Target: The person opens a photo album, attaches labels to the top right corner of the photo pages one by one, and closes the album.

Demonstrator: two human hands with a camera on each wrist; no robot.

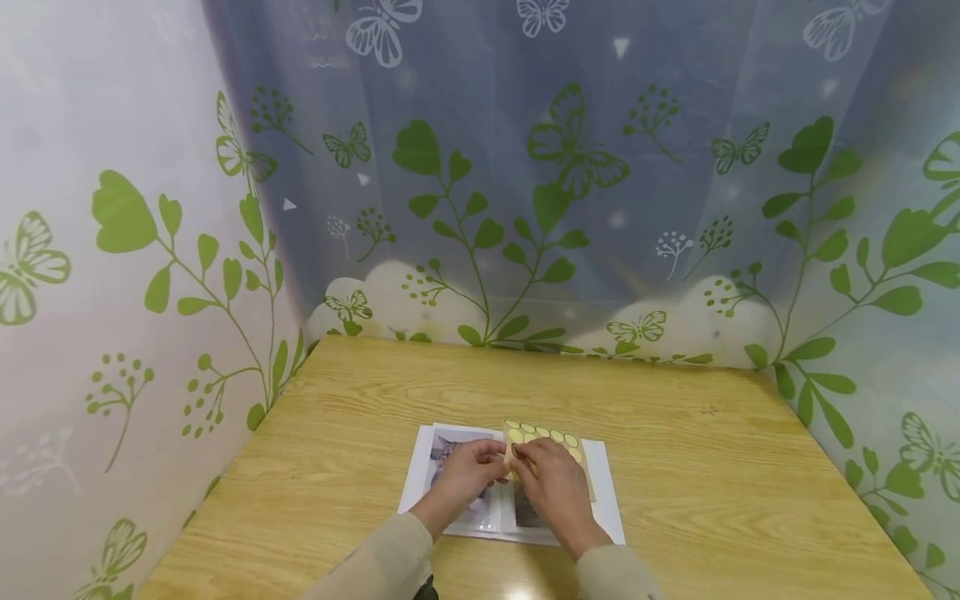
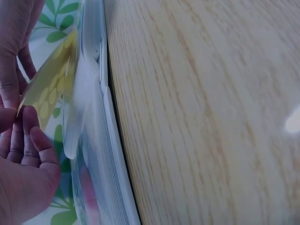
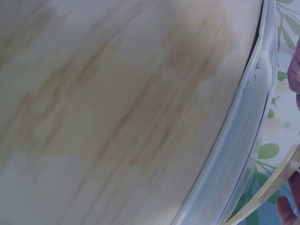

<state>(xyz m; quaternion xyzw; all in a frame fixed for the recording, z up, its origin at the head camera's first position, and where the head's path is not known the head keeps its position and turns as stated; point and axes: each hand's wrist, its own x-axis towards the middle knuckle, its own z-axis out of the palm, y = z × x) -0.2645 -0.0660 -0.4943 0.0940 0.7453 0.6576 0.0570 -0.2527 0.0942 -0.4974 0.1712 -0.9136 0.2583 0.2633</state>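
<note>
A sheet of round yellow stickers [image 1: 564, 437] is held tilted over an open photo album [image 1: 611, 500]. My left hand [image 1: 468, 475] pinches the sheet's left edge between thumb and fingertips; in the left wrist view the other fingers of that hand [image 2: 28, 178] are bent below it. From the other side, my right hand [image 1: 558, 483] pinches the same edge, its fingertips close to the left ones and its back covering part of the stickers. The album's left page holds a photo [image 1: 444, 450] of a grey animal, partly hidden by my left hand. A darker photo [image 1: 527, 514] lies beneath my right hand.
The album lies on a wood-grain table [image 1: 360, 408]. Around the table hang curtains [image 1: 480, 250] printed with green leaves and butterflies. The album's thick stack of clear-sleeved pages [image 2: 105, 154] shows from the side in the left wrist view.
</note>
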